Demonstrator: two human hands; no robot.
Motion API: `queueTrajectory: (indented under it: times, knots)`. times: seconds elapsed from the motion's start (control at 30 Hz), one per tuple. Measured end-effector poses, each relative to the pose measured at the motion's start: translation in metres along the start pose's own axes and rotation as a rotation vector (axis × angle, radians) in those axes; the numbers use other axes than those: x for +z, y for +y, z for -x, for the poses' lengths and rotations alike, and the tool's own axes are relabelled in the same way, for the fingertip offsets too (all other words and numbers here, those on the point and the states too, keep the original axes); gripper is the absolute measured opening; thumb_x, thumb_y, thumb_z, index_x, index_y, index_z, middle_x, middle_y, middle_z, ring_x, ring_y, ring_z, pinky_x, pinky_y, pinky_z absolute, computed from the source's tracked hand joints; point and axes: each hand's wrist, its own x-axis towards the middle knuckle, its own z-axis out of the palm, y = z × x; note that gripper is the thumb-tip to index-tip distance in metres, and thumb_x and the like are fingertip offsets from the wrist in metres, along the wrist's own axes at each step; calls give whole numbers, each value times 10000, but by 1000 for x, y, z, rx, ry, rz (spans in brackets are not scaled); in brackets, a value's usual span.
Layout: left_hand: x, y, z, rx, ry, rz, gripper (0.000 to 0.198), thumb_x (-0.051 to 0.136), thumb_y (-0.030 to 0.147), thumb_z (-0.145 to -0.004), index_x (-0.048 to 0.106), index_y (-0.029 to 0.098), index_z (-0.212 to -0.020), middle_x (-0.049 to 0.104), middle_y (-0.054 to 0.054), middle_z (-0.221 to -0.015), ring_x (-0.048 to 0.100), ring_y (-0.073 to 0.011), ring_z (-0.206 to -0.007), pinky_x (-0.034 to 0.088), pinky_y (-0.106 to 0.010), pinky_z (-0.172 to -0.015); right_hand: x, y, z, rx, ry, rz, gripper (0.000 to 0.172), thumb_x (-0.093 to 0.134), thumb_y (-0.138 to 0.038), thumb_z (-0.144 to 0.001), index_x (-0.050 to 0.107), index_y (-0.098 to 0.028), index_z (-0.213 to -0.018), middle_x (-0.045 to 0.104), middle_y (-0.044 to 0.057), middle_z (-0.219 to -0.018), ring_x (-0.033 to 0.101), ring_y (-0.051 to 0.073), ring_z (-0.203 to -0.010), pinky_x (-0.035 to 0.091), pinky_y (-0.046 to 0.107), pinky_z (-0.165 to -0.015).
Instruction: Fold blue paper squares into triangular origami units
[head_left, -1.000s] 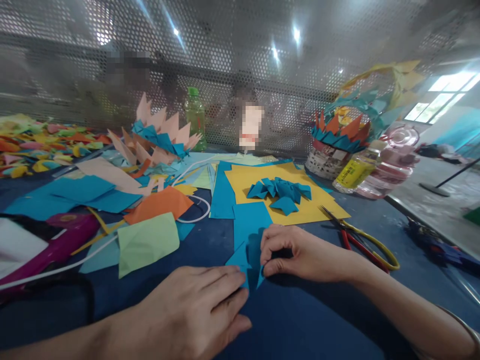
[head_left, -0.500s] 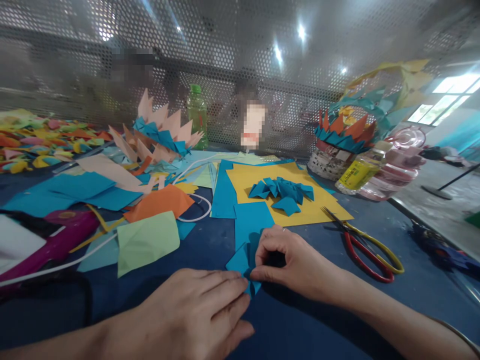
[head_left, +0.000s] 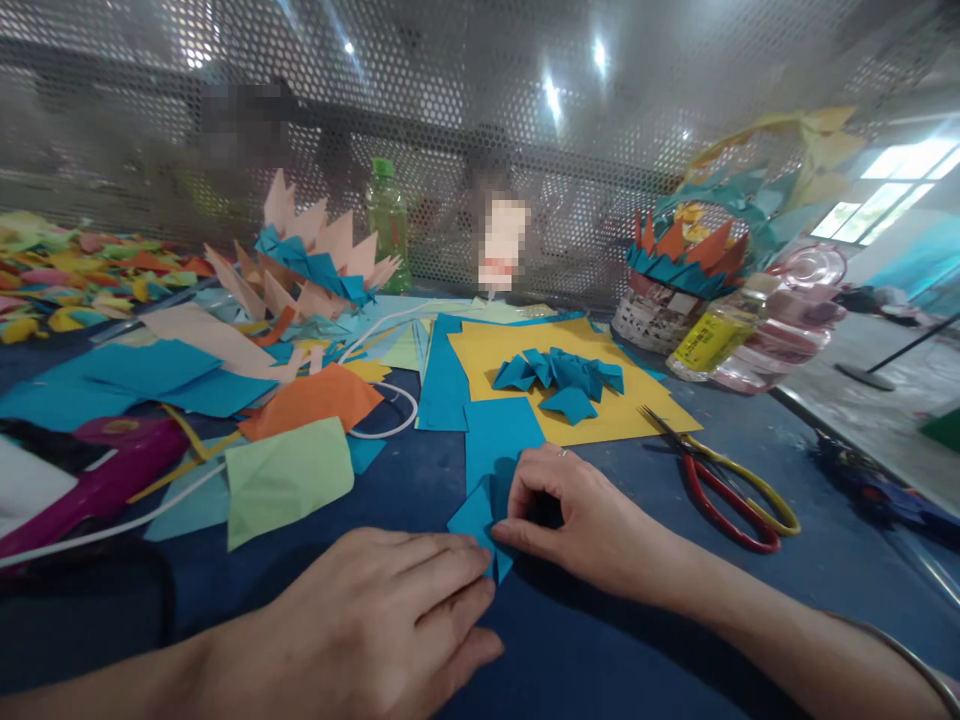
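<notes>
Right hand (head_left: 592, 520) slid left, grip pinching blue paper (head_left: 474, 520), tip pointing down-right; left hand (head_left: 390, 620) flat.

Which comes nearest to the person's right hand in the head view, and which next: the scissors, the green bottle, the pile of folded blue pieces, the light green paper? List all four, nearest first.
From the right hand:
1. Pile of folded blue pieces, just beyond it on the yellow sheet.
2. Scissors, to its right.
3. Light green paper, to its left.
4. Green bottle, far back by the mesh screen.
</notes>
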Motion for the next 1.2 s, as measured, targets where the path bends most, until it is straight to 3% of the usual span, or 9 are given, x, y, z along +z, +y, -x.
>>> queueTrajectory:
  times: [0.2, 0.37, 0.47, 0.6, 0.87, 1.2]
  knots:
    - [1, 0, 0, -8, -3, -38, 375, 320, 273, -1084, 673, 158, -1024, 759, -54, -947, 695, -174, -711, 481, -318, -512, 1, 1, 0, -14, 0, -16, 239, 763, -222, -829, 578, -176, -684, 611, -24, -730, 539, 132, -733, 377, 270, -702]
    - [3, 3, 0, -14, 5, -148, 384, 288, 304, -1090, 642, 156, -1095, 745, -55, -958, 695, -198, -790, 493, -333, -583, 1, 2, 0, -5, -5, -20, 228, 757, -220, -832, 584, -174, -690, 611, -22, -733, 530, 132, -734, 374, 266, -691]
    - [4, 2, 0, -17, -51, -109, 371, 295, 304, -1087, 639, 181, -1152, 720, -45, -970, 677, -194, -814, 478, -323, -576, 0, 3, 0, -8, -8, -35, 230, 761, -214, -829, 587, -172, -685, 612, -25, -730, 536, 127, -733, 376, 261, -689]
    - [4, -1, 1, -24, -153, -4, 388, 300, 315, -1082, 668, 200, -1121, 684, -43, -956, 650, -193, -776, 445, -322, -533, -1, 3, -1, -12, -14, -55, 224, 777, -200, -811, 597, -169, -680, 606, -31, -723, 536, 118, -722, 375, 250, -679]
    - [1, 0, -1, -32, -127, -28, 450, 253, 334, -1090, 678, 186, -1115, 712, -47, -992, 667, -208, -857, 471, -319, -586, -1, 4, 0, -13, -14, -59, 217, 791, -189, -793, 611, -164, -674, 596, -40, -709, 531, 104, -707, 372, 236, -679]
    - [2, 1, -5, -39, -139, -26, 498, 225, 342, -1094, 696, 187, -1051, 712, -44, -952, 670, -196, -821, 457, -310, -566, -3, 3, 1, -12, -12, -36, 202, 792, -202, -796, 617, -172, -698, 606, -37, -724, 530, 113, -713, 375, 245, -684]
